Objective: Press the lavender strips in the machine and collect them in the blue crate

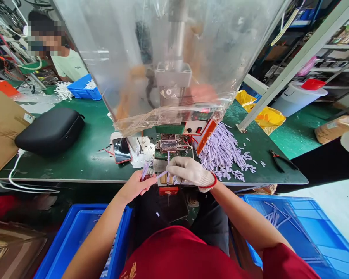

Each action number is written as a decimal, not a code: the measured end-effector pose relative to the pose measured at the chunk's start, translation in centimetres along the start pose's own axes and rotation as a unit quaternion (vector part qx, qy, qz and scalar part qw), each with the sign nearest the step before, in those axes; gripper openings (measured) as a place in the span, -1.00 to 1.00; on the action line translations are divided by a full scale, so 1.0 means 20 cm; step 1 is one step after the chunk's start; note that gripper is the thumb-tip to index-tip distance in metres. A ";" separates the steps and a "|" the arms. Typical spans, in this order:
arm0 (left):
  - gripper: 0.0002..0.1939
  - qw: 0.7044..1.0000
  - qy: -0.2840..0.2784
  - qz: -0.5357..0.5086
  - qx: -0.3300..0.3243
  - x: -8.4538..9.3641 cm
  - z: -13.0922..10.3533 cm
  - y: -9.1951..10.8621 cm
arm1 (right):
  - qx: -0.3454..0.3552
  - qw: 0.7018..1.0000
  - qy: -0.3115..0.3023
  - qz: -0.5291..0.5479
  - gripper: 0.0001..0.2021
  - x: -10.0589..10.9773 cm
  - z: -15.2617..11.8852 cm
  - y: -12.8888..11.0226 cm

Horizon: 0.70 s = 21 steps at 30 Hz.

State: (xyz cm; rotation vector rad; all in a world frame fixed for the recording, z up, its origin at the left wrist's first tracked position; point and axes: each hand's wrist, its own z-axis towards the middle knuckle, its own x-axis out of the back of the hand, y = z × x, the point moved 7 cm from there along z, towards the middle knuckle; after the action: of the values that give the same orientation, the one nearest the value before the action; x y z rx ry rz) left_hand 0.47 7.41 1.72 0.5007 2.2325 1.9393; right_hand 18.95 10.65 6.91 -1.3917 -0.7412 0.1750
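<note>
Tabletop [95,128] ends in a front edge that runs crosswise by both hands, with bare green surface between the black case [50,130] and the phone [122,150], and more between the heap of cut pieces [221,151] and the pliers [279,159]. Clear cover [119,58] hangs above and beyond the hands; the heap lies near the gloved right hand [189,170], limiting room there. Bare left hand [138,185] is curled closed on a lilac bundle [144,171], which points steeply away from the body. Lilac strip [162,174] bridges both hands, its long axis nearly sideways, rising slightly to the right hand's closed fingertips. Another strip [168,157] points straight from the small machine [168,144] towards the person.
</note>
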 end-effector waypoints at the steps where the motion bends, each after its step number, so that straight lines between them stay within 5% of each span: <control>1: -0.70 1.000 -0.014 0.016 0.006 -0.02 0.01 0.00 | -0.003 1.000 -0.001 0.006 -0.73 -0.02 -0.03 0.00; 4: -0.71 0.998 -0.054 0.007 0.037 -0.05 0.01 -0.02 | -0.027 0.997 0.009 0.068 -0.71 -0.02 -0.09 0.07; 6: -0.72 0.996 -0.054 -0.052 0.055 -0.03 0.00 -0.05 | -0.048 0.993 0.052 0.095 -0.73 0.09 -0.14 0.17; 9: -0.75 0.979 0.005 -0.196 0.060 0.05 0.00 -0.10 | -0.099 0.970 0.219 0.029 -0.66 0.50 -0.26 0.38; 12: -0.73 0.945 0.063 -0.315 0.055 0.07 0.02 -0.15 | -0.192 0.899 0.354 -0.170 -0.56 0.98 -0.39 0.57; 14: -0.71 0.930 0.086 -0.353 0.053 0.04 0.05 -0.18 | -0.269 0.841 0.361 -0.301 -0.62 1.20 -0.40 0.68; 16: -0.69 0.930 0.108 -0.349 0.051 -0.02 0.10 -0.20 | -0.323 0.813 0.331 -0.355 -0.69 1.34 -0.38 0.77; 21: -0.55 0.970 0.158 -0.175 0.052 -0.14 0.24 -0.18 | -0.333 0.840 0.301 -0.305 -0.82 1.43 -0.30 0.84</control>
State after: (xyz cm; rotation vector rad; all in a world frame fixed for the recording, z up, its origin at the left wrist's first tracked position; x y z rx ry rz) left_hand 3.96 10.48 -2.94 -0.2012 2.4110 1.8235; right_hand 49.40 24.24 1.77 -1.6425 -0.6880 -1.0783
